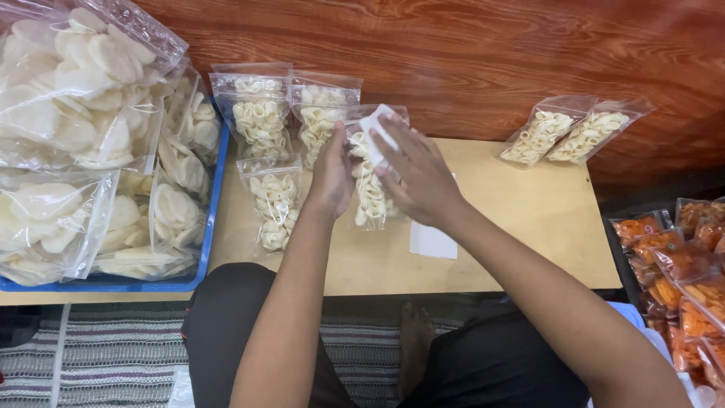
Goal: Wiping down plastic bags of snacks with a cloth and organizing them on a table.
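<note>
Head view, low wooden table (529, 227): left hand (332, 177) clasping the side of a clear cracker packet (370, 189) near centre, right hand (419, 177) with fingers (387, 136) pinching a small white paper slip (375, 125) at the packet's mouth. Three more packets (264, 121) standing or lying at ten o'clock from the hands, two finished-looking packets (566, 132) leaning at two o'clock, more white slips (433, 242) at five o'clock. Blue tray (215, 196) of bigger cracker bags at nine o'clock, orange snack bags (680, 264) at four o'clock; judging by this, several packets done, the one in hand not yet.
</note>
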